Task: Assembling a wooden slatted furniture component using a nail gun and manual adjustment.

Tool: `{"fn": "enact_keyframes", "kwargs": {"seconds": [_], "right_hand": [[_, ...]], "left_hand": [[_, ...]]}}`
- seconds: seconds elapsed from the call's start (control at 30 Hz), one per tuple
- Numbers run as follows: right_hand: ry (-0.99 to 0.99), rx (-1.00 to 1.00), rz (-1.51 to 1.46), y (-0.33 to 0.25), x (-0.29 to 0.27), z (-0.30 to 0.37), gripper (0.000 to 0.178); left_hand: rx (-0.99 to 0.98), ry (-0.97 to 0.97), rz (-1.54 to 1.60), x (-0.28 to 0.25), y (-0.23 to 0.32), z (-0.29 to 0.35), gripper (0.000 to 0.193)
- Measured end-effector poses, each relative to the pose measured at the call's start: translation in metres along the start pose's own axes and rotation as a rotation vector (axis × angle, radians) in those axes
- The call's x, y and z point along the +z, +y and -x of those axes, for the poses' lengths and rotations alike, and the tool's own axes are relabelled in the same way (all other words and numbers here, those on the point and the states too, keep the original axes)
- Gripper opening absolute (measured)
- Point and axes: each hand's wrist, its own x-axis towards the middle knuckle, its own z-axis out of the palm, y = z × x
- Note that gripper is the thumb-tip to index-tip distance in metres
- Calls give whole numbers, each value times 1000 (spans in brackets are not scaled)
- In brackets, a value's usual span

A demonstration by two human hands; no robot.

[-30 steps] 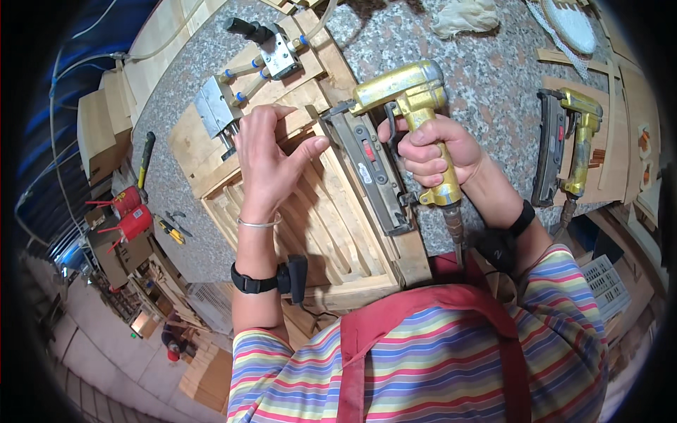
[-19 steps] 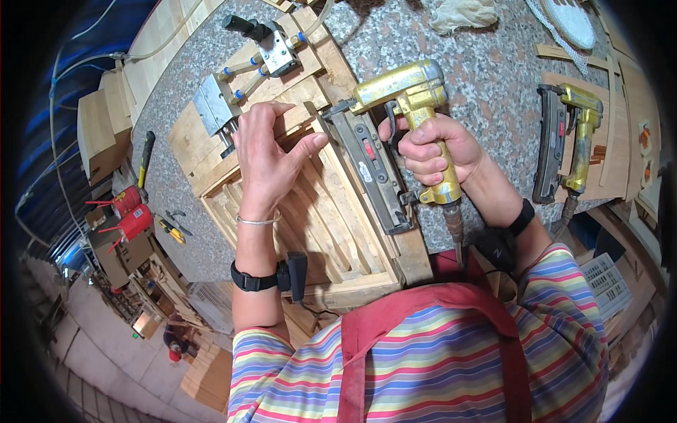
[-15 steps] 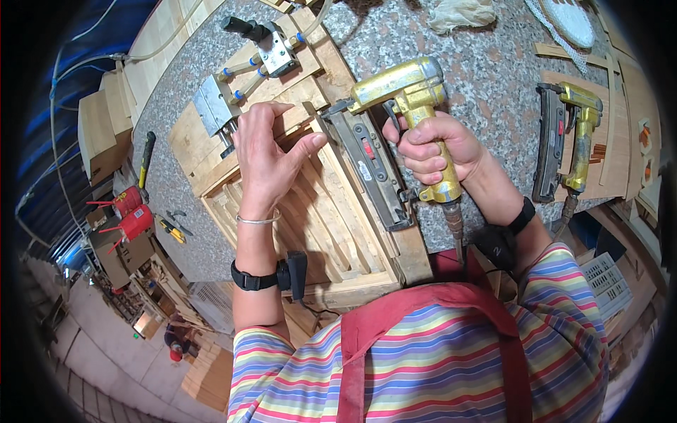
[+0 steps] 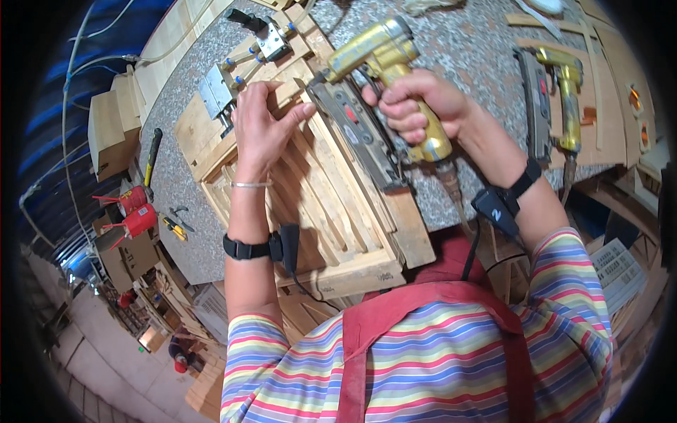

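My left hand (image 4: 264, 134) lies over the far end of a slatted wooden frame (image 4: 352, 277), its fingers on the wood and the thumb spread away. My right hand (image 4: 419, 106) is wrapped round the grip of a yellow nail gun (image 4: 374, 48). The gun's nose is at the far right corner of the frame, close to my left thumb. Its grey magazine slants along the frame's right side. Whether the nose touches the wood cannot be told. Beyond my left hand, an air cylinder (image 4: 217, 92) and a valve (image 4: 271, 41) with hoses are mounted on a wooden board.
A second nail gun (image 4: 568, 84) rests on the right of the speckled stone table (image 4: 465, 42). At the left are a hammer (image 4: 151, 158), red spools (image 4: 137, 218) and yellow-handled pliers (image 4: 174, 228). An air hose hangs from my nail gun. Another person (image 4: 185, 352) is far off, lower left.
The nail gun has shifted left, its nose closer to my left thumb and the frame's corner. My left hand has stayed on the frame. The whole view has shifted slightly.
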Motion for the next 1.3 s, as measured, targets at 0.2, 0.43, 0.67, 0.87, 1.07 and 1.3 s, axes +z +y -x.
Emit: {"fn": "enact_keyframes", "kwargs": {"seconds": [0.2, 0.43, 0.67, 0.87, 1.07, 1.3], "right_hand": [[-58, -109, -131, 49, 2, 60, 28], [-26, -145, -455, 200, 18, 173, 35], [-82, -155, -532, 241, 19, 173, 36], [-91, -136, -578, 242, 22, 170, 36], [20, -89, -489, 234, 27, 171, 30], [95, -32, -327, 213, 37, 177, 25]], "left_hand": [[204, 261, -13, -5, 10, 20, 57], [325, -217, 164, 1, 109, 212, 62], [321, -97, 179, 20, 107, 228, 56], [329, -80, 216, 20, 104, 231, 54], [328, -82, 206, 18, 103, 232, 52], [312, -80, 211, 18, 106, 229, 52]]}}
